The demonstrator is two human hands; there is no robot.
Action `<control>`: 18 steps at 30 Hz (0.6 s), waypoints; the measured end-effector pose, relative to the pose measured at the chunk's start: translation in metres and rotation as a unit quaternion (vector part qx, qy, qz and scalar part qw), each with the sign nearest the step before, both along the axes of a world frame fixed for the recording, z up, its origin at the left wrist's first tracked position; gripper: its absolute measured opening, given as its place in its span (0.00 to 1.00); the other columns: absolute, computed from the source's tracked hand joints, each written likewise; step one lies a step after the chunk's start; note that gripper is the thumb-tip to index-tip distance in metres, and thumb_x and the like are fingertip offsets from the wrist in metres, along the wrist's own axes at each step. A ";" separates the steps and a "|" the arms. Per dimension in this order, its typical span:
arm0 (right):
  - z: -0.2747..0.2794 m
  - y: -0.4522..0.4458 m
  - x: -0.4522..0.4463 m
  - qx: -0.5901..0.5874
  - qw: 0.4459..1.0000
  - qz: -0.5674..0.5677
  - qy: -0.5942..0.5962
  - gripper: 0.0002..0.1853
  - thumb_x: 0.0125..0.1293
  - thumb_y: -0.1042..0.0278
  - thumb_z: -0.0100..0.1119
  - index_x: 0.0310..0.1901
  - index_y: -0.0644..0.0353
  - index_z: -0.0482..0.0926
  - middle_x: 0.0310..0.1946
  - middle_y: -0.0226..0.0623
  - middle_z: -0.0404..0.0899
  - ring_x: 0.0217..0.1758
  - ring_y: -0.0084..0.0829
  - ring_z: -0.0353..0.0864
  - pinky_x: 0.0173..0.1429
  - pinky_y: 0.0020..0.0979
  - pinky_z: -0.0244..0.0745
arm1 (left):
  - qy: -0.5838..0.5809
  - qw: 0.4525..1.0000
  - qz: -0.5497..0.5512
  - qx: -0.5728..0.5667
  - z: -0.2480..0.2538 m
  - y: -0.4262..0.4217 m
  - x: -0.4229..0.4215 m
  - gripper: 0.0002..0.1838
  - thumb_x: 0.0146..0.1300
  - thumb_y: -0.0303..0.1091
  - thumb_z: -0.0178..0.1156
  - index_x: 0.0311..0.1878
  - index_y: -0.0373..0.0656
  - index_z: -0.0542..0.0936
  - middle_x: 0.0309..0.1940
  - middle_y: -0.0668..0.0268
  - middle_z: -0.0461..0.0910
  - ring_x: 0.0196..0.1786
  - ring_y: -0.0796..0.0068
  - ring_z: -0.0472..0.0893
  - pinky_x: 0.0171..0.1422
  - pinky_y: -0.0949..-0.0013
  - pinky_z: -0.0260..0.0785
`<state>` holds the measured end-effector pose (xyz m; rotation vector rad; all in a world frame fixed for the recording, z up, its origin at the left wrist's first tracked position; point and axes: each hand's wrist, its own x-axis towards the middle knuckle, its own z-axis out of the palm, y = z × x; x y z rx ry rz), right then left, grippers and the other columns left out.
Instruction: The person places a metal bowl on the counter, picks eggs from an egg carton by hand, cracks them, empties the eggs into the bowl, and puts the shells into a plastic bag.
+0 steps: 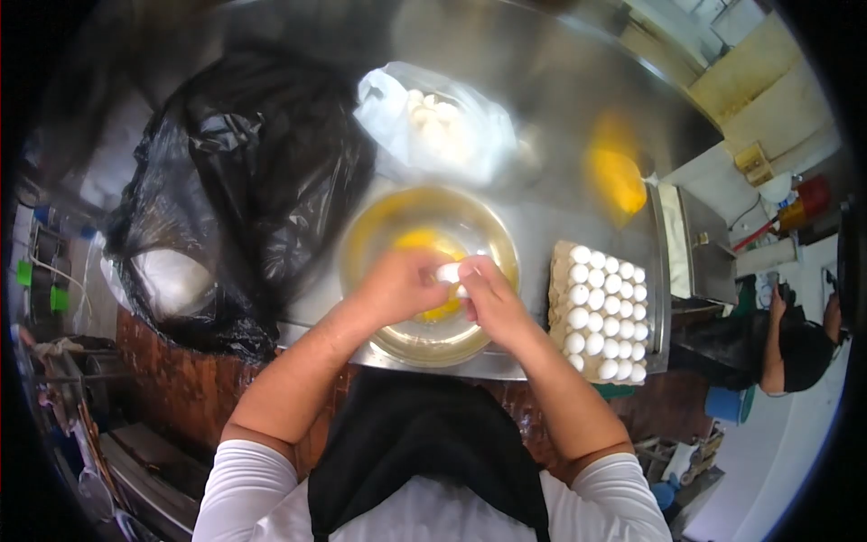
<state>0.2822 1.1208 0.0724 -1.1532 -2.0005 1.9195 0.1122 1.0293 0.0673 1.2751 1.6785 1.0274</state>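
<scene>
A white egg (448,272) is held between my two hands over a wide metal bowl (495,237). Fingers of my left hand (404,285) close on it from one side. My right hand (496,298) pinches it from the other side; whether the shell is split I cannot tell. Yellow yolk (417,239) and clear liquid lie in the bowl below, partly hidden by my hands. To the right stands a cardboard tray (561,271) with rows of white eggs (611,306).
A translucent plastic bag (384,95) with white rounded pieces stands behind the bowl. A large black plastic bag (262,181) covers the left of the metal table (560,194). Something yellow (617,179) lies at the back right. Another person (795,352) is at the far right.
</scene>
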 end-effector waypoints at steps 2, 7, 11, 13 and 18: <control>-0.001 0.002 0.002 0.151 0.988 0.023 -0.002 0.21 0.75 0.51 0.47 0.54 0.62 0.71 0.35 0.42 0.79 0.36 0.30 0.79 0.41 0.32 0.75 | 0.032 0.999 -0.009 0.000 0.010 0.000 -0.001 0.19 0.54 0.31 0.66 0.49 0.35 0.83 0.31 0.63 0.84 0.32 0.80 0.81 0.40 0.74 0.74; 0.023 0.003 0.000 0.248 0.967 0.053 -0.027 0.21 0.74 0.51 0.49 0.55 0.62 0.71 0.42 0.47 0.81 0.43 0.35 0.84 0.48 0.36 0.76 | 0.095 0.995 -0.017 0.035 0.024 -0.001 -0.004 0.22 0.55 0.31 0.66 0.54 0.37 0.81 0.35 0.62 0.86 0.33 0.77 0.82 0.41 0.72 0.75; 0.014 0.005 -0.002 -0.028 0.998 -0.003 0.047 0.21 0.73 0.50 0.50 0.56 0.59 0.73 0.39 0.40 0.82 0.38 0.29 0.83 0.42 0.30 0.76 | 0.006 0.998 0.008 0.065 0.006 -0.008 -0.001 0.36 0.56 0.29 0.69 0.69 0.41 0.68 0.43 0.61 0.85 0.37 0.76 0.82 0.42 0.70 0.75; 0.006 0.006 -0.003 -0.217 0.970 -0.058 0.094 0.19 0.73 0.51 0.50 0.56 0.55 0.73 0.38 0.34 0.83 0.34 0.23 0.82 0.36 0.23 0.74 | -0.026 0.998 0.010 0.049 0.008 -0.018 0.003 0.43 0.56 0.29 0.71 0.74 0.43 0.60 0.47 0.61 0.84 0.41 0.76 0.82 0.43 0.70 0.75; -0.024 0.060 -0.031 -0.272 0.941 -0.085 0.181 0.21 0.75 0.49 0.44 0.58 0.57 0.71 0.42 0.39 0.83 0.34 0.27 0.83 0.34 0.28 0.77 | -0.042 0.998 0.036 0.039 -0.009 -0.064 0.005 0.41 0.57 0.29 0.71 0.73 0.43 0.62 0.54 0.60 0.81 0.48 0.73 0.80 0.50 0.71 0.74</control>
